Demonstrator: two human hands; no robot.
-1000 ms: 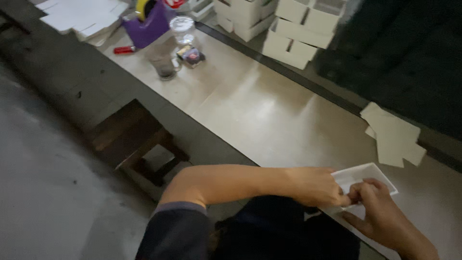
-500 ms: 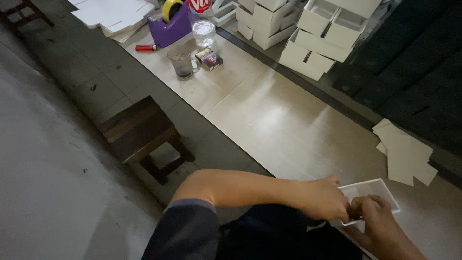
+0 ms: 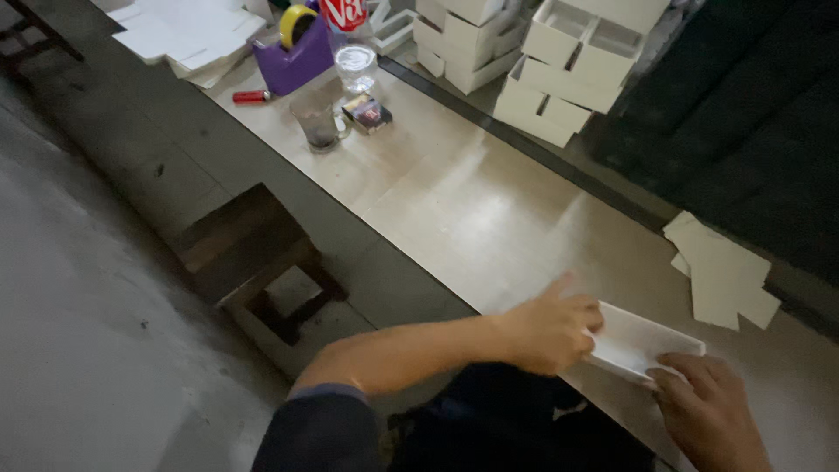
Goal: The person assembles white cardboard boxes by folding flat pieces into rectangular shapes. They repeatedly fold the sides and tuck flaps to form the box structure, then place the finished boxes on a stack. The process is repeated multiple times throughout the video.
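Both hands (image 3: 629, 367) now grip the white box (image 3: 642, 343) lower, flatter.

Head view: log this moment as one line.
left hand: grips white tray's left end | right hand: on near right edge | white tray: on table

Long pale workbench (image 3: 454, 210): bears a shallow white tray (image 3: 642, 343), loose white card pieces (image 3: 721, 275), stacked white boxes (image 3: 572, 65), a glass tumbler (image 3: 316, 118), purple tape dispenser (image 3: 301, 52), red lighter (image 3: 252, 96), paper sheets (image 3: 183, 35).
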